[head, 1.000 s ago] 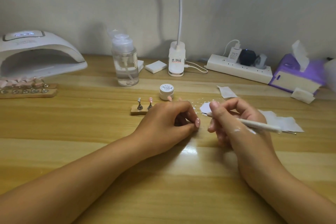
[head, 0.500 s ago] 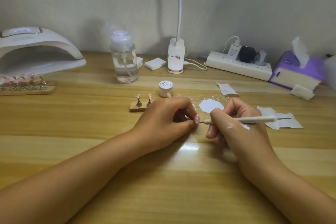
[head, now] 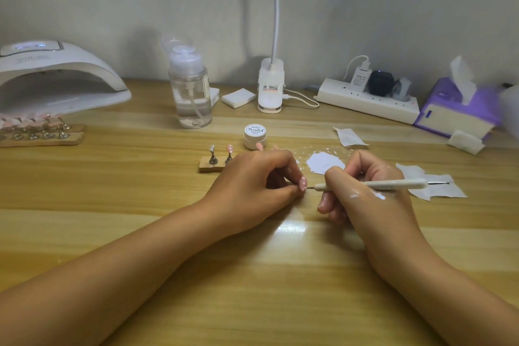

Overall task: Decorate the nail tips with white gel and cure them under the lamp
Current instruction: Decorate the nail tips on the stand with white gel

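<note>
Head: wood desk (head: 112,205), UV lamp (head: 64,70), wall (head: 365,8)

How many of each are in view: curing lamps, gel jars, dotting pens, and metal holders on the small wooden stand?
Curing lamp: 1
Gel jar: 1
Dotting pen: 1
Metal holders on the small wooden stand: 2
Total: 5

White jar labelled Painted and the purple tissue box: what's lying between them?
A torn scrap of white paper lies flat on the wooden table between the round white jar and the purple tissue box; the head view shows it.
</note>
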Available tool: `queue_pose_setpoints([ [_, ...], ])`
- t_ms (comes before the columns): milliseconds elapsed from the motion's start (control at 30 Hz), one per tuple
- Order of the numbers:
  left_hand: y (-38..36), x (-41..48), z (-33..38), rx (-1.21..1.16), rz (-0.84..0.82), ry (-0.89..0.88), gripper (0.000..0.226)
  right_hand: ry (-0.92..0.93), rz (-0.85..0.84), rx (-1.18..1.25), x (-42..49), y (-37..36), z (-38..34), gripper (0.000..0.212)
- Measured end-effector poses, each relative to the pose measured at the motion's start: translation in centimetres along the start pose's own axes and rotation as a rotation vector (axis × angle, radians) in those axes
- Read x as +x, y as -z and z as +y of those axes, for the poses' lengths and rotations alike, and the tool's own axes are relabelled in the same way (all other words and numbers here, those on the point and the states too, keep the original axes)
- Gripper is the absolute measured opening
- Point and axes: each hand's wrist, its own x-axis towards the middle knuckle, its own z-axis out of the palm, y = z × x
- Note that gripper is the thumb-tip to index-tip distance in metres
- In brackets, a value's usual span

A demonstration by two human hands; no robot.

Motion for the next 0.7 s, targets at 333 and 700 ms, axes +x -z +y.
queue_pose_setpoints([
  [333, 0.09, 0.03, 0.07, 0.000, -0.005, -0.004, 0.012, -0.025, 0.001, 0.024, -0.03, -0.19, -0.10, 0.022],
  [700, 0.09, -0.02, 0.12, -0.015, -0.002, -0.021, 0.014, 0.010, 0.011, 0.067, -0.11, 0.07, -0.11, 0.038],
])
